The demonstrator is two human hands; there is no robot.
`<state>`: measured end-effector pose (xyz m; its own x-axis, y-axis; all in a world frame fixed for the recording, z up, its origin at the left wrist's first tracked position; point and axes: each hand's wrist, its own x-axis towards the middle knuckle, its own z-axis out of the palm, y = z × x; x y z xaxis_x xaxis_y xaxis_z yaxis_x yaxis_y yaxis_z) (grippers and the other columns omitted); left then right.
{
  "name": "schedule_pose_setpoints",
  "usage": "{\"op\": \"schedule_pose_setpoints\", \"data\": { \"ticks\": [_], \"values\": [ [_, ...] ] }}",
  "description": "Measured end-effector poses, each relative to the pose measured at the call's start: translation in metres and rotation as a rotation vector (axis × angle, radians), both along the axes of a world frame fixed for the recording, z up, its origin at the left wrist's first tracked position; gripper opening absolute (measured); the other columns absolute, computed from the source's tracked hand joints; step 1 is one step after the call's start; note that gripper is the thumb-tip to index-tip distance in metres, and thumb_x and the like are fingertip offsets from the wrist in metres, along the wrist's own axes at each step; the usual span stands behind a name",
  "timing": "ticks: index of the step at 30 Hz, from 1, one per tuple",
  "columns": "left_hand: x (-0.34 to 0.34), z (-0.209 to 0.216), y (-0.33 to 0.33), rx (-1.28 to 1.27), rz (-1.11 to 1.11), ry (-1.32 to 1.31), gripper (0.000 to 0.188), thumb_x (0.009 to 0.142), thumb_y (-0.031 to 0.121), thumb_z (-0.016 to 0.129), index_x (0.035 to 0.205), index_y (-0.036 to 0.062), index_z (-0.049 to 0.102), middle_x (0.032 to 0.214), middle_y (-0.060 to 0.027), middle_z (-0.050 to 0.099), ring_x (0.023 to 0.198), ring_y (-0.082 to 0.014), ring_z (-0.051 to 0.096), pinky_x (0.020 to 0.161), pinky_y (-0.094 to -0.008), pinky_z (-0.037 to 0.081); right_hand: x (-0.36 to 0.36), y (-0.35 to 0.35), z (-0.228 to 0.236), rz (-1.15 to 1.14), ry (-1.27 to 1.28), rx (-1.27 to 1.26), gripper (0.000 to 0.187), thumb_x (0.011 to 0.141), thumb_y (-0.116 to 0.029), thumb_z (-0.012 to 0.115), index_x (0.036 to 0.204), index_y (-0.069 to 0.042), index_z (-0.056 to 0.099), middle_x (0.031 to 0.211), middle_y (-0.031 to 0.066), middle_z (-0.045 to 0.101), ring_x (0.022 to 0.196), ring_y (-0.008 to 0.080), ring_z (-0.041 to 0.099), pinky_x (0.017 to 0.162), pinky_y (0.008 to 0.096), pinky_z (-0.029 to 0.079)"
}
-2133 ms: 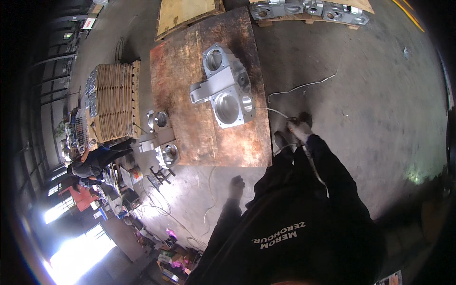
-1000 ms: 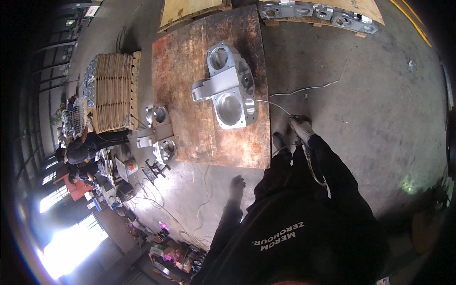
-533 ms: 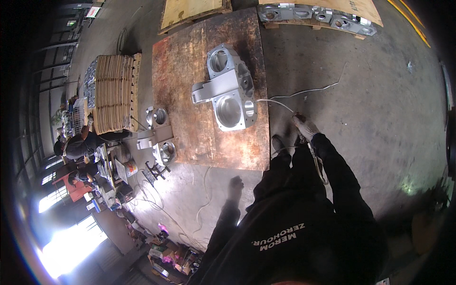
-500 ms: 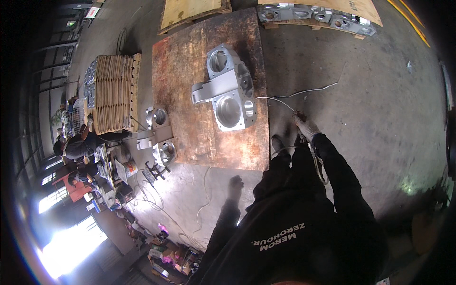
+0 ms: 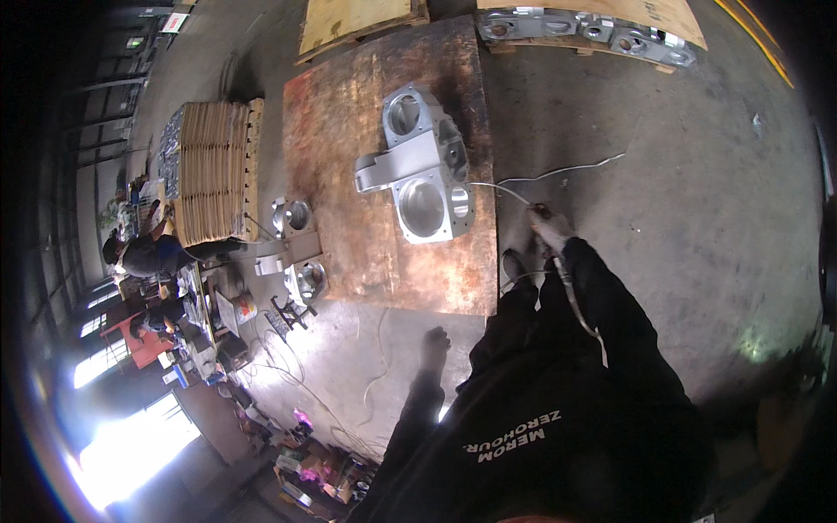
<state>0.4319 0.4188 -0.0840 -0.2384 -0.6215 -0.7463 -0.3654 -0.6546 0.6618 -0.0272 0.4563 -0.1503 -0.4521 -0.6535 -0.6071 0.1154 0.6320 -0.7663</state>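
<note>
A silver metal casting (image 5: 411, 155) with large round bores lies on the worn wooden table top (image 5: 340, 235). To its right, my right hand (image 5: 549, 227) is closed round an air blow gun (image 5: 535, 209). The gun's long thin nozzle reaches left, its tip beside the casting's right side; whether they touch I cannot make out. From the same hand a pale hose (image 5: 571, 296) hangs down past my forearm. My left hand (image 5: 435, 344) is low, off the table's near edge, with the fingers curled and nothing visible in them.
Another casting (image 5: 296, 248) stands beyond the table's left edge. Farther left are stacked brown sheets (image 5: 214, 170), and a person (image 5: 148, 257) near a cluttered bench. Castings on a pallet (image 5: 593, 30) are at the far right. A hose (image 5: 379, 366) lies on the floor.
My right hand has shifted a little left with the blow gun, toward the casting. The hose loop by my forearm hangs differently. My left hand stays low.
</note>
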Motion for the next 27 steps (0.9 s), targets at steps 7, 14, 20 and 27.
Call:
{"op": "schedule_pose_setpoints", "data": {
  "ticks": [7,14,20,27],
  "values": [
    [-0.012,-0.002,0.012,0.044,0.054,-0.040,0.032,0.087,0.005,0.062,0.118,0.0025,0.057,0.103,-0.0069,0.061,0.090,-0.0163,0.060,0.077,-0.0311,0.053,-0.029,0.012,0.007,0.028,0.050,-0.026,0.040,0.094,-0.044,0.048,0.097,-0.006,0.060,0.070,0.0103,0.062,0.066,0.0228,0.062,0.060,0.0368,0.047],
    [-0.056,0.008,0.017,-0.018,0.074,-0.064,0.032,0.086,0.005,0.065,0.117,0.0043,0.058,0.104,-0.0054,0.062,0.089,-0.0158,0.060,0.076,-0.0303,0.053,-0.035,-0.015,-0.016,0.141,0.164,-0.057,0.029,0.095,-0.035,0.051,0.102,-0.008,0.058,0.077,0.0131,0.064,0.063,0.0293,0.065,0.057,0.0391,0.050],
    [-0.084,0.010,0.023,-0.039,0.053,-0.032,0.033,0.085,0.007,0.067,0.117,0.0047,0.058,0.102,-0.0048,0.061,0.087,-0.0148,0.060,0.073,-0.0293,0.052,-0.021,-0.047,-0.090,-0.111,0.600,-0.371,0.045,0.089,-0.052,0.057,0.073,-0.009,0.057,0.054,0.0034,0.052,0.043,0.0155,0.052,0.040,0.0327,0.040],
    [-0.082,0.010,0.040,-0.003,0.109,-0.066,0.034,0.085,0.005,0.066,0.117,0.0042,0.057,0.102,-0.0050,0.061,0.086,-0.0148,0.060,0.074,-0.0294,0.053,-0.050,-0.048,-0.037,0.024,-0.024,-0.103,0.045,0.089,-0.052,0.056,0.084,-0.007,0.059,0.056,0.0037,0.053,0.049,0.0176,0.056,0.046,0.0340,0.042]
  ]
}}
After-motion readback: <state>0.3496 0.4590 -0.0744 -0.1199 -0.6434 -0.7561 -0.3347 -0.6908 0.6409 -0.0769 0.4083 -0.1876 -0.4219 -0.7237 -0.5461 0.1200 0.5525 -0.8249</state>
